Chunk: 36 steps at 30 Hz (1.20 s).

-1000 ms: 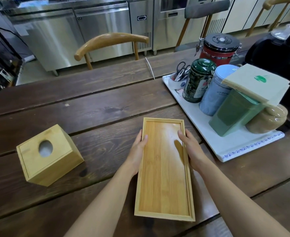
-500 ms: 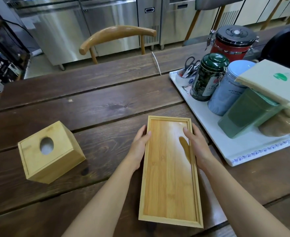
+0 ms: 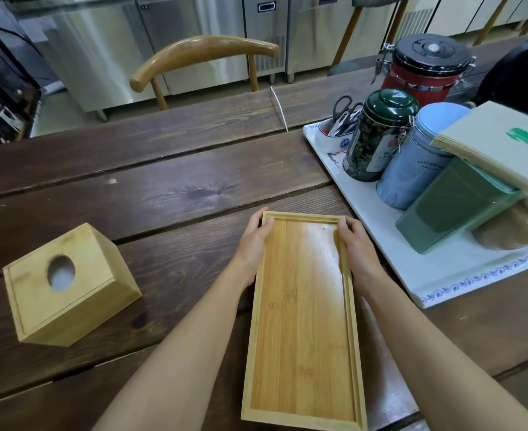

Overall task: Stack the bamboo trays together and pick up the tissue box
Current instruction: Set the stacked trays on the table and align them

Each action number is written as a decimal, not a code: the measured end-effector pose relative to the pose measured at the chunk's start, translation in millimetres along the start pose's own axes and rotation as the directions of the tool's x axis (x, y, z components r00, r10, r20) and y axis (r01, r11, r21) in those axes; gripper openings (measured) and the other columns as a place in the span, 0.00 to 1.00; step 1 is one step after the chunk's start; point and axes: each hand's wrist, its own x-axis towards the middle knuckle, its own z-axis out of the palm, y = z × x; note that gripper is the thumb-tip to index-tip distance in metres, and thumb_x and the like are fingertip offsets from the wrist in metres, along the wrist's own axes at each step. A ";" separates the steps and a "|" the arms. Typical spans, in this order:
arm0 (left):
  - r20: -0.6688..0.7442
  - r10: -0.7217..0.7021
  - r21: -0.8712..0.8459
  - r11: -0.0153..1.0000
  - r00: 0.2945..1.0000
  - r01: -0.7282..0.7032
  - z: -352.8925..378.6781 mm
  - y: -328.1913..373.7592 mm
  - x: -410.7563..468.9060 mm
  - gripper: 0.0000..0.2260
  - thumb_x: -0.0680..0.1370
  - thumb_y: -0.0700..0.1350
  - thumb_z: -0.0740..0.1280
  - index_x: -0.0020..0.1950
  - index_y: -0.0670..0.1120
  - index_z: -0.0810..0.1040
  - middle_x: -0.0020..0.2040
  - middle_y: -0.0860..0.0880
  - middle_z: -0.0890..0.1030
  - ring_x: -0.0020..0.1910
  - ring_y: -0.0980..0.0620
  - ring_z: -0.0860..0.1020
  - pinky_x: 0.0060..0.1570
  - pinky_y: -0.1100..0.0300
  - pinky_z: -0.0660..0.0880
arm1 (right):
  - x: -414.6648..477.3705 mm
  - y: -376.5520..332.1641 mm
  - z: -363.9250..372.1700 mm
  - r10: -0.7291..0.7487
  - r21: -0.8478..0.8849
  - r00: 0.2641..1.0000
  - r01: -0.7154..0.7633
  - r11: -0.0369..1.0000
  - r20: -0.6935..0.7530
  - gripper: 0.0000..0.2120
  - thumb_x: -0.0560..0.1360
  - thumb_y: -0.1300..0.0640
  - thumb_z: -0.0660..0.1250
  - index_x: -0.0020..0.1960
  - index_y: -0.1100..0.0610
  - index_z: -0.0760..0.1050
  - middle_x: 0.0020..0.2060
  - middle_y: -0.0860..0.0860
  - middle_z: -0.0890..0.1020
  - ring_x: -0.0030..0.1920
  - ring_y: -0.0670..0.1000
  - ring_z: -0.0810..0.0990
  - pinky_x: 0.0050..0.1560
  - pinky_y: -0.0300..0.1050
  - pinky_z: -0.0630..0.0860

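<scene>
Tissue box [image 3: 66, 284] left, crowded white tray [image 3: 443, 275] right.

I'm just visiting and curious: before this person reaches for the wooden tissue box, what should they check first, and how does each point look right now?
1. Bamboo trays nested flush: cannot tell, only one rim clearly shows.
2. Left hand free to let go: not ok, it grips the tray edge.
3. Right hand free: not ok, also on the tray.
4. Tissue box unobstructed: ok, stands alone on the table.
5. Box level: not ok, looks tilted.
</scene>
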 end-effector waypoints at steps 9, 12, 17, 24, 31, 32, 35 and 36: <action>-0.004 0.032 0.026 0.999 0.999 -0.032 0.8 -1.4 0.2 0.18 0.82 0.48 0.54 0.72 0.53 0.65 0.51 0.52 0.75 0.47 0.55 0.75 0.40 0.59 0.71 | -0.7 3.4 0.3 -0.049 0.019 0.998 0.049 0.999 -0.032 0.16 0.79 0.51 0.56 0.64 0.57 0.69 0.44 0.45 0.75 0.42 0.40 0.73 0.40 0.36 0.67; 0.000 0.040 0.039 0.998 0.999 -0.040 2.4 0.4 -3.0 0.19 0.82 0.50 0.54 0.74 0.54 0.63 0.58 0.50 0.75 0.52 0.55 0.75 0.41 0.61 0.71 | -2.0 4.8 -0.1 -0.066 0.008 0.997 0.066 0.998 -0.032 0.17 0.79 0.51 0.56 0.64 0.58 0.70 0.51 0.50 0.76 0.43 0.40 0.73 0.41 0.35 0.67; 0.027 0.038 -0.045 0.998 0.999 -0.037 -0.4 -3.9 -10.4 0.22 0.81 0.53 0.55 0.75 0.55 0.60 0.71 0.47 0.70 0.65 0.49 0.72 0.53 0.57 0.73 | -9.8 6.4 -2.9 -0.093 0.032 0.995 0.092 0.995 0.029 0.21 0.79 0.48 0.57 0.68 0.56 0.68 0.59 0.52 0.77 0.58 0.50 0.76 0.53 0.40 0.71; 0.108 0.054 -0.090 0.995 0.993 -0.044 -9.4 -27.1 -53.5 0.23 0.81 0.51 0.56 0.76 0.54 0.59 0.71 0.52 0.70 0.65 0.55 0.73 0.54 0.63 0.73 | -46.8 19.4 -6.8 -0.107 0.077 0.980 0.095 0.992 0.165 0.20 0.80 0.50 0.55 0.71 0.42 0.60 0.54 0.32 0.74 0.47 0.28 0.75 0.40 0.22 0.72; 0.134 0.035 -0.072 0.997 0.990 -0.025 -16.9 -47.4 -102.1 0.21 0.81 0.53 0.54 0.74 0.58 0.59 0.61 0.63 0.74 0.52 0.69 0.76 0.44 0.69 0.73 | -98.5 45.8 -15.6 -0.076 0.101 0.976 0.057 0.993 0.202 0.29 0.75 0.42 0.60 0.74 0.42 0.56 0.69 0.41 0.69 0.65 0.43 0.71 0.62 0.45 0.70; 0.140 0.027 -0.090 0.996 0.990 -0.015 -17.0 -50.8 -107.7 0.21 0.81 0.52 0.54 0.74 0.59 0.60 0.62 0.62 0.75 0.54 0.68 0.76 0.45 0.68 0.75 | -105.8 49.4 -17.0 -0.085 0.103 0.971 0.063 0.993 0.225 0.31 0.74 0.41 0.61 0.74 0.41 0.56 0.68 0.41 0.70 0.65 0.43 0.72 0.62 0.44 0.72; 0.122 0.010 -0.159 0.987 0.993 0.010 -16.1 -60.5 -123.0 0.21 0.81 0.51 0.56 0.74 0.58 0.61 0.67 0.56 0.74 0.60 0.60 0.76 0.51 0.62 0.76 | -125.3 59.6 -21.3 -0.098 0.101 0.954 0.072 0.992 0.285 0.36 0.70 0.39 0.63 0.75 0.40 0.53 0.71 0.41 0.66 0.68 0.42 0.69 0.64 0.43 0.71; 0.117 0.005 -0.175 0.984 0.993 0.015 -15.2 -62.8 -127.9 0.21 0.81 0.50 0.56 0.74 0.57 0.62 0.67 0.55 0.74 0.62 0.58 0.76 0.55 0.59 0.75 | -130.7 61.9 -22.4 -0.094 0.092 0.950 0.069 0.993 0.299 0.39 0.68 0.37 0.63 0.75 0.39 0.51 0.73 0.41 0.63 0.70 0.44 0.66 0.68 0.48 0.68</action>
